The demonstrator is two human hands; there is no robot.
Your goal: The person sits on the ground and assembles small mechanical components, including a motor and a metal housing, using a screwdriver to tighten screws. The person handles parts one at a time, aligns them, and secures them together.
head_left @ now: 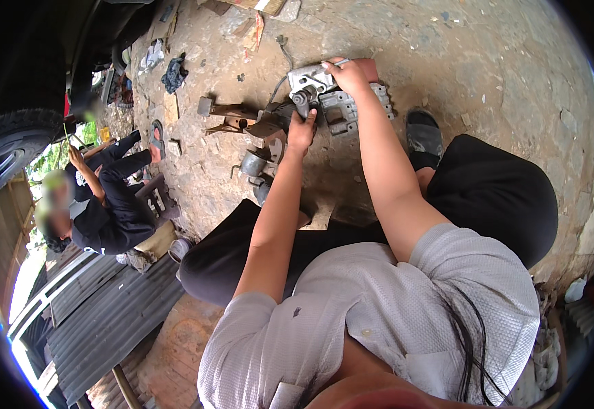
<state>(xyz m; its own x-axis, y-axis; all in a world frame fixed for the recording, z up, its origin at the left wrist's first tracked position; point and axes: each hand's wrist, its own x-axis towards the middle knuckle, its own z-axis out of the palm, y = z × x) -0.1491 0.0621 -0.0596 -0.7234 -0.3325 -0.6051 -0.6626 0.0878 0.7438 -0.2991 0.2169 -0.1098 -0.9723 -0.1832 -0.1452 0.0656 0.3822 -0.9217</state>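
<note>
Ground: bare packed dirt (488, 88) with stones and scraps, seen from above; the person squats over it, knees in black trousers to either side.
Metal casting: a grey, ribbed metal block (341, 105) lies flat on the dirt straight ahead of the person, beyond both knees, its long side running left to right.
Right hand: the right hand (348, 75) rests on the far top edge of the block, fingers closed around a thin light rod or pen that pokes out toward the right.
Left hand: the left hand (301, 129) is closed around a dark round part (301, 101) at the block's near left corner; what kind of tool or fitting it is cannot be told.
Key relation: both hands meet on the block's left half, left hand on the near side, right hand on the far side, so the block sits between them; the left hand is nearer the dark part.
Left of the block: a rusty hammer-like piece (225, 109) and a small metal cup (252, 163) lie just beside the left forearm, close enough to be in its way.
Right of the block: a dark sandal (423, 136) sits near the block's right end.
Further off: another person in black (109, 204) sits well apart to the left, by corrugated sheets (106, 313) and a tyre (10, 146).
</note>
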